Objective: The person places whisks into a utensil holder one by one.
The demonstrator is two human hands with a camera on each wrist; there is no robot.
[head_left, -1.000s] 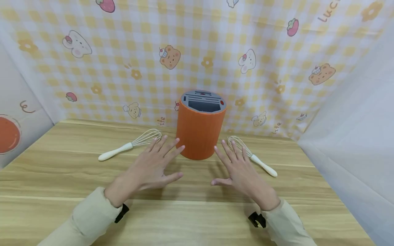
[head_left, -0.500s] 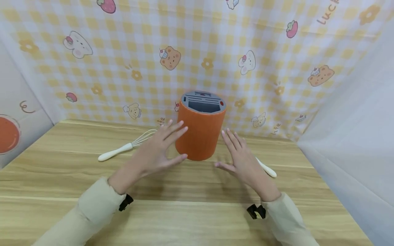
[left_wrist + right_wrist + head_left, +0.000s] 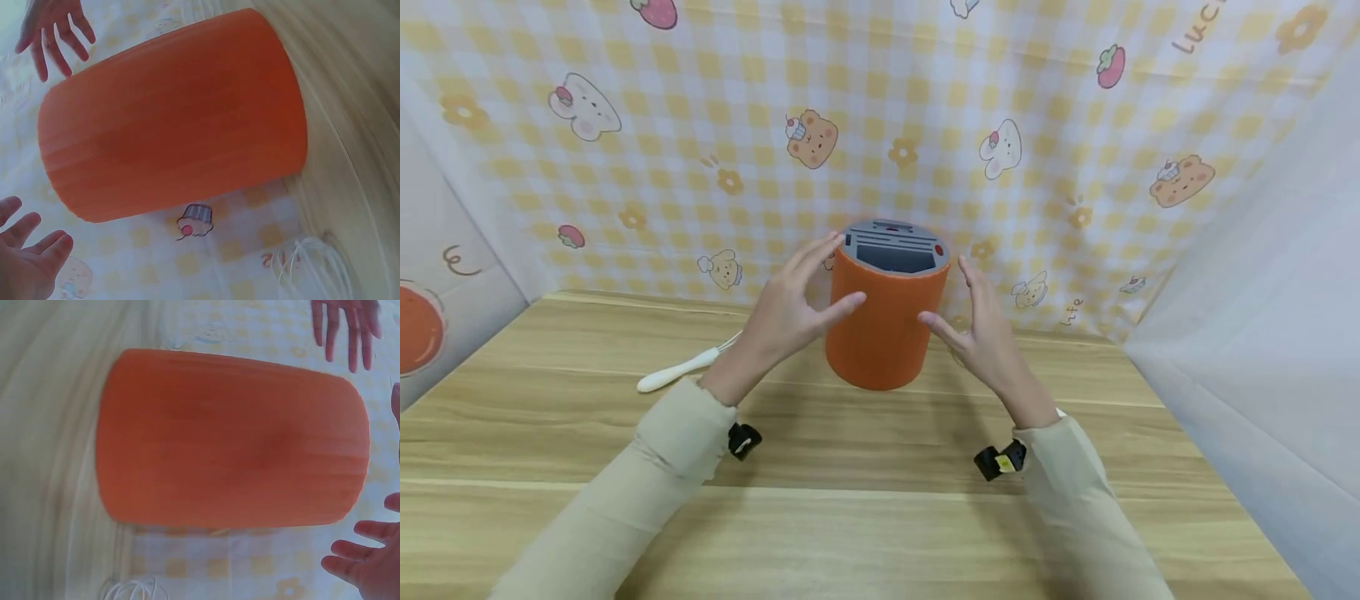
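Observation:
An orange knife block (image 3: 886,321) with a grey slotted top (image 3: 895,246) stands upright on the table. To its left is my left hand (image 3: 782,308), fingers extended near the top edge and thumb spread across the front. My right hand (image 3: 988,333) stands on the opposite side, fingers up and thumb apart. Both wrist views show the block's plain orange side (image 3: 175,119) with gaps between it and the fingers of my left hand (image 3: 28,265) and right hand (image 3: 369,562). Neither hand holds anything.
A white-handled whisk (image 3: 677,372) lies left of the block, its wires mostly behind my left hand. Another whisk (image 3: 134,590) lies on the right, largely covered by my right hand and arm in the head view. A patterned cloth (image 3: 895,100) hangs close behind the block.
Both hands have risen from low in front of the block to beside its upper part, turning so the palms face each other. The block and the left whisk have stayed put.

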